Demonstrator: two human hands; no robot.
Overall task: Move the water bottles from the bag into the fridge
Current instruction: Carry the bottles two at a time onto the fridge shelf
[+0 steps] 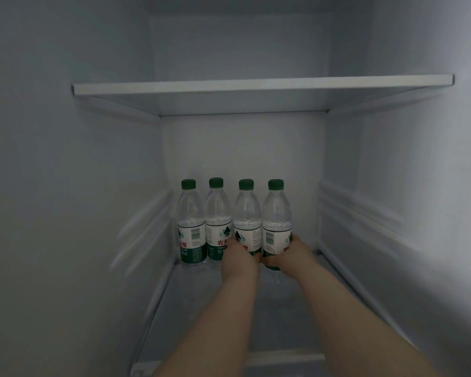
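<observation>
Several clear water bottles with green caps and white-and-green labels stand upright in a row at the back of the fridge's glass shelf (291, 319). The two left bottles (192, 227) (217, 224) stand free. My left hand (238, 258) is wrapped around the lower part of the third bottle (246, 213). My right hand (290, 254) grips the base of the fourth bottle (276, 213) at the right end of the row. Both forearms reach in from the bottom of the view. The bag is out of sight.
An upper white shelf (261, 87) spans the fridge above the bottles. Ribbed side walls (365, 213) close in left and right. Open shelf space lies to the right of the row and in front of it.
</observation>
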